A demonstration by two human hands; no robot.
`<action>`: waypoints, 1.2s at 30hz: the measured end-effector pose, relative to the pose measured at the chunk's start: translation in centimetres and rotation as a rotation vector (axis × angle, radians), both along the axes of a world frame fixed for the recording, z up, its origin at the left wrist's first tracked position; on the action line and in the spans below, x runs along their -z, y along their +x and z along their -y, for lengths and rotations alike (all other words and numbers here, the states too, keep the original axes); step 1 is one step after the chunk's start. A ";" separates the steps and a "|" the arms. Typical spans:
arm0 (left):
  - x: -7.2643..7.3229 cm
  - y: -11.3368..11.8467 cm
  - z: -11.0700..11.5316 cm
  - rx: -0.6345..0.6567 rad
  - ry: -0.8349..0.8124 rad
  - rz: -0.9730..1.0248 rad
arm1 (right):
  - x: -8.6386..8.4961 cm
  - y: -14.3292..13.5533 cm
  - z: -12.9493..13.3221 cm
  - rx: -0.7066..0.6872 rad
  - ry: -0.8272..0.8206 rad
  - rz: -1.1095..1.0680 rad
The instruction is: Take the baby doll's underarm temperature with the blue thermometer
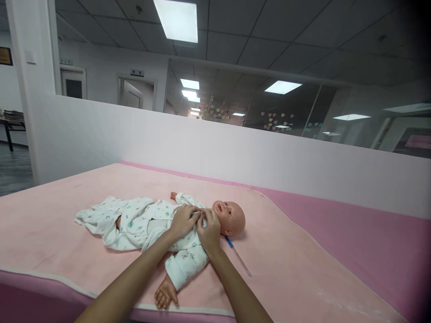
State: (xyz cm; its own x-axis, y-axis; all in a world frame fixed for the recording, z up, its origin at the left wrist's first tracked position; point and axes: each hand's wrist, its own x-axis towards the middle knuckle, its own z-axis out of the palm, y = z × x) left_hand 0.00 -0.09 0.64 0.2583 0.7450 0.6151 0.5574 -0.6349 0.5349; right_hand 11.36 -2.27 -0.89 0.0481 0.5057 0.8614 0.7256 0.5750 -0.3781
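A baby doll (235,219) lies on its back, its head to the right. It wears a white patterned baby outfit (134,217), whose loose legs spread out to the left. At the doll's upper chest, just below the chin, my left hand (184,220) and my right hand (209,229) meet with bent fingers closed on the outfit's neck edge. The fabric between the fingertips is partly hidden. One doll arm, its hand bare, stretches toward me; the other points away. Beside the head lies a thin clear stick with a blue end (229,242).
Under the doll spreads a peach-pink mat (296,273) with a pale edging, over a darker pink padded surface (336,220). A low white wall (202,148) with glass above runs along the far side. At far left stands a table with stacked papers (13,116).
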 end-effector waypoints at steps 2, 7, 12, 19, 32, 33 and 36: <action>-0.1 0.0 0.0 0.000 0.005 0.002 | -0.1 0.0 0.0 -0.006 0.001 -0.006; -0.9 -0.4 0.5 0.029 -0.020 0.050 | 0.0 0.1 -0.2 -0.011 -0.008 -0.024; -1.6 -1.7 1.4 -0.074 0.105 -0.107 | -0.3 0.3 -0.3 -0.027 0.006 0.055; -1.4 -2.1 1.8 -0.156 0.183 -0.265 | -0.9 0.3 0.4 -0.099 -0.069 0.182; -1.5 -2.2 1.2 0.007 -0.042 0.105 | -0.8 0.2 0.3 -0.096 -0.141 0.188; -1.5 -2.2 1.1 0.033 -0.072 0.151 | -0.8 0.2 0.2 -0.089 -0.141 0.180; -1.6 -2.4 0.6 0.093 -0.171 0.261 | -0.7 0.2 0.1 -0.075 -0.124 0.160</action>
State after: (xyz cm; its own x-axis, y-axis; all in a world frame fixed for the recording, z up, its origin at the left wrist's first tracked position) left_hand -2.39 -0.67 2.19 0.1796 0.8240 0.5373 0.3313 -0.5650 0.7557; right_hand 11.54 -2.39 -0.15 -0.1260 0.6050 0.7862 0.7391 0.5858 -0.3324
